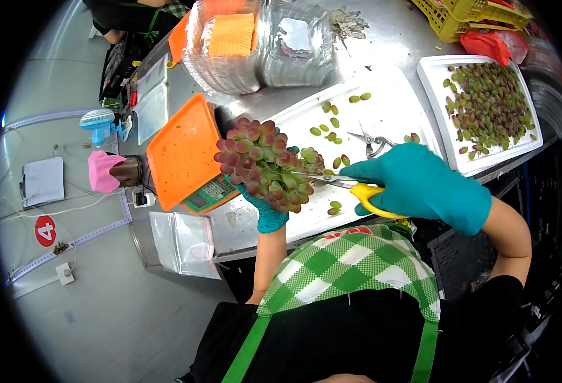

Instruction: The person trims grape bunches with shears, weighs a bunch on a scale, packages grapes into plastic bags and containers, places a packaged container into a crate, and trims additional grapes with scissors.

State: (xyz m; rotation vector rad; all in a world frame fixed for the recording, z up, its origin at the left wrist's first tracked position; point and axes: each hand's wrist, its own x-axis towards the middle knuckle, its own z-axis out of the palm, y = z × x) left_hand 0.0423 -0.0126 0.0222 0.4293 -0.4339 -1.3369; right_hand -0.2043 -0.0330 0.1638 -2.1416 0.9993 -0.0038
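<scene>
A large bunch of red-green grapes [265, 163] hangs over the left part of a white tray [408, 96]. My left hand [265, 207], in a teal glove, is under and behind the bunch and holds it; the grapes hide most of its fingers. In my gloved right hand [415, 185] are yellow-handled scissors [373, 201], their blades reaching into the right side of the bunch. Several loose grapes [334, 122] and a pair of grey-handled snips [373, 142] lie in the white tray.
At the right, a white foam box [434, 115] holds many loose grapes. Left of the bunch stands an orange scale [185, 153]. Clear plastic containers [297, 48] are stacked behind. A yellow crate [443, 22] stands at the back right, plastic bags [182, 239] at the front left.
</scene>
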